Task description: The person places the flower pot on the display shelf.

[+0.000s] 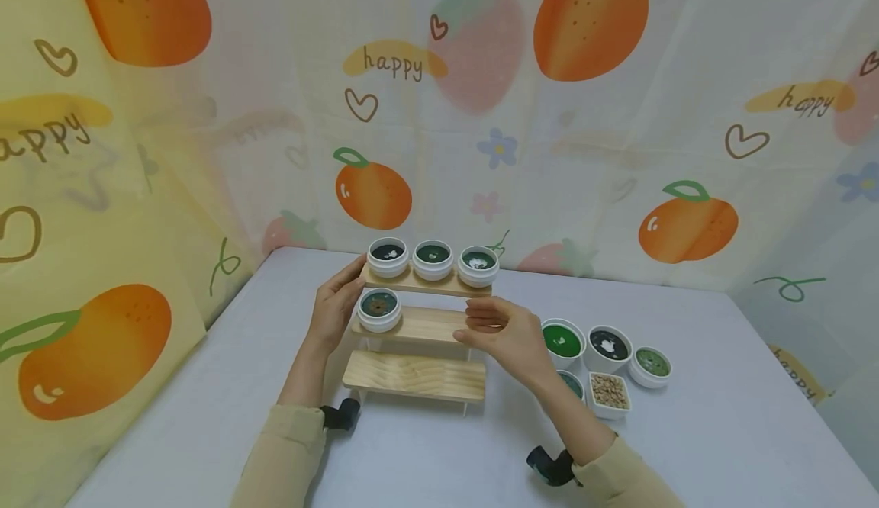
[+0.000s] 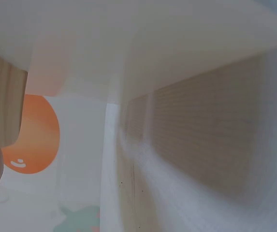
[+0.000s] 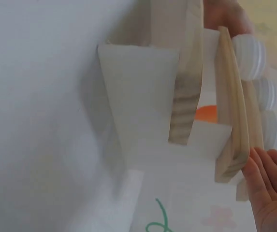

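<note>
A three-tier stand has a top wooden board (image 1: 433,280), a middle board (image 1: 436,325) and a bottom board (image 1: 415,374) on pale supports (image 3: 138,92). Three white bowls (image 1: 433,260) with dark green contents line the top tier. One more bowl (image 1: 379,311), with a brown patch in it, sits at the middle tier's left end. My left hand (image 1: 333,310) rests against the stand's left side by the top board. At the middle board's right end is my right hand (image 1: 507,336), its extended fingers (image 3: 263,176) touching the board's end in the right wrist view.
Right of the stand are a bright green bowl (image 1: 561,340), a dark bowl with white bits (image 1: 609,346), a small green bowl (image 1: 650,365), a partly hidden bowl (image 1: 571,384) and a square dish of tan pieces (image 1: 609,392). A fruit-print curtain (image 1: 439,149) hangs behind the white table (image 1: 693,447).
</note>
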`<state>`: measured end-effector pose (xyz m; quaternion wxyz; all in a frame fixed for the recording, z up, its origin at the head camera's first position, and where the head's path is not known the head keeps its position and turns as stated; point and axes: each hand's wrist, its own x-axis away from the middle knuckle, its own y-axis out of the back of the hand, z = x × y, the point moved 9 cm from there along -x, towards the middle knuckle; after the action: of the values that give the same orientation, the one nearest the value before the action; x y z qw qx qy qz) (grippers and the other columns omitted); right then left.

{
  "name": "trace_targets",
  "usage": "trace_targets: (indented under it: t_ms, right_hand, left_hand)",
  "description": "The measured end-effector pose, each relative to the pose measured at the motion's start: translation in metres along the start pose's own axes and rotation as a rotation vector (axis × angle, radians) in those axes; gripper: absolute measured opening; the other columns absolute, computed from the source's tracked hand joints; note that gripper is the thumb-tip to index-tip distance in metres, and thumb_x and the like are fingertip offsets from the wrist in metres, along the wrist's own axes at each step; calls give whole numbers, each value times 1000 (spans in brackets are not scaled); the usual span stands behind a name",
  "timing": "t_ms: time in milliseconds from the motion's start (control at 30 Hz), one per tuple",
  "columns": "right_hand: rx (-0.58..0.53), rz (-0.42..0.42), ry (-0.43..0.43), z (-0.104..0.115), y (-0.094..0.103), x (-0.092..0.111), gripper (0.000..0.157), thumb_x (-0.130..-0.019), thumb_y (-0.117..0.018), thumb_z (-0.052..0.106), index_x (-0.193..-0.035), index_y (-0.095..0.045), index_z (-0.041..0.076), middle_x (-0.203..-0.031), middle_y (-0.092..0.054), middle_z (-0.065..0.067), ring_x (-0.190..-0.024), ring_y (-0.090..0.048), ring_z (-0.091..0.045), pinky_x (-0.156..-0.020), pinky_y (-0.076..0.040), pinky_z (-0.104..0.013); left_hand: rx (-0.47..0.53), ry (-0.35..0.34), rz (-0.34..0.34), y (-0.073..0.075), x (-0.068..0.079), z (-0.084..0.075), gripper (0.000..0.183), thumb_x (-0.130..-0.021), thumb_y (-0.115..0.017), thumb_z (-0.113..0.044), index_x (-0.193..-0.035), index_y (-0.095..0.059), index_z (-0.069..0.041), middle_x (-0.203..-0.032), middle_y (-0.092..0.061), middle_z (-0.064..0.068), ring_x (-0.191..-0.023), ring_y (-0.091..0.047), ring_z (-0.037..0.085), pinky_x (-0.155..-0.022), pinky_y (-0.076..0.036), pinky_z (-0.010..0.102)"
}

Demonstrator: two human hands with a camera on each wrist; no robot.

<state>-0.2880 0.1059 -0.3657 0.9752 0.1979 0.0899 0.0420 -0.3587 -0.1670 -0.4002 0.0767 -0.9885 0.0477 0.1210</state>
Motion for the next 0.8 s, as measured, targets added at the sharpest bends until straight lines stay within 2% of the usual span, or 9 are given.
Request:
trace_targets:
  t_ms: [233,533,700,800]
  right_hand:
    - [65,-35,39,-6,20,4,52,-75,-86,29,-121,-69,12,-115,-74,-9,-104,-72,-23,-88,-61,-28]
    - [106,-71,73,-14,52,11,50,-77,-85,33,-120,-69,14,-116,-74,-11,-109,-71,-24,-90,-60,-27]
    - [125,-90,52,-21,73,17,51,-78,-83,32,-122,-68,12,-119,-73,-11,-110,-70,-24,-89,-59,-18]
    - [116,-98,21,-27,85,22,51,-79,-83,32,-124,-67,13,-121,-72,-11,-110,-70,-19,-87,-57,-12]
  left_hand:
    - [-3,1,0,1,0,0,50,-102,-43,-9,-151,-36,1,-160,-34,17,-122,-51,-14,-110,-40,10]
    - [-2,-4,-4,-1,0,-2,50,-102,-43,-8,-151,-35,2,-160,-34,18,-121,-52,-14,-107,-41,8]
    - [3,1,-9,-1,0,-2,49,-102,-42,-7,-151,-35,3,-160,-34,18,-120,-52,-14,-108,-41,8]
    - [4,4,-11,-1,0,-2,49,-102,-42,-6,-151,-35,3,-160,-34,17,-120,-53,-14,-107,-42,8]
